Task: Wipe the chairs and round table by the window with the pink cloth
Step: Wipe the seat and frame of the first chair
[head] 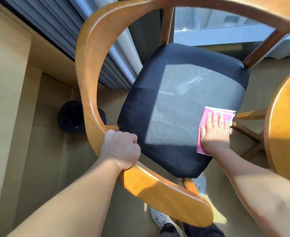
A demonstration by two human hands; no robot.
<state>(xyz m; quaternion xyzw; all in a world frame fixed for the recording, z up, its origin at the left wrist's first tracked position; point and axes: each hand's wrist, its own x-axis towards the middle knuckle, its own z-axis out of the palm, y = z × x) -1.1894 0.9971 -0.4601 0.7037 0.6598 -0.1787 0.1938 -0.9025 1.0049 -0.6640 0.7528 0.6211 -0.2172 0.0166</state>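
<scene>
Floor [46,159]: tan, in part sunlit.

Chair [92,48]: wood, with one curved rail serving as back and arms. It stands between the blinds and the table.

Table [286,125]: round, wood, at the right edge of view, just beside the chair.

Seat [175,100]: dark pad. A bright patch of sun on it shows pale streaks.

Blinds [63,26]: grey slats, behind the chair on the left. The window [217,23] is seen through the chair frame.

Dark round thing [68,117]: on the floor behind the rail. Kind cannot be told.

Left hand [122,147]: fingers wrapped tight round the rail near the seat's left corner.

Right hand [215,132]: laid flat on the cloth, fingers [214,117] straight, slightly spread, pointing away from the person.

Cloth [205,113]: pink with a pale edge, folded flat on the seat's right edge, the side by the table. It lies under the palm and all fingers, and shows past the fingertips, beside the thumb and below the wrist.

Shoes [159,218]: grey, on the floor under the near rail.
</scene>
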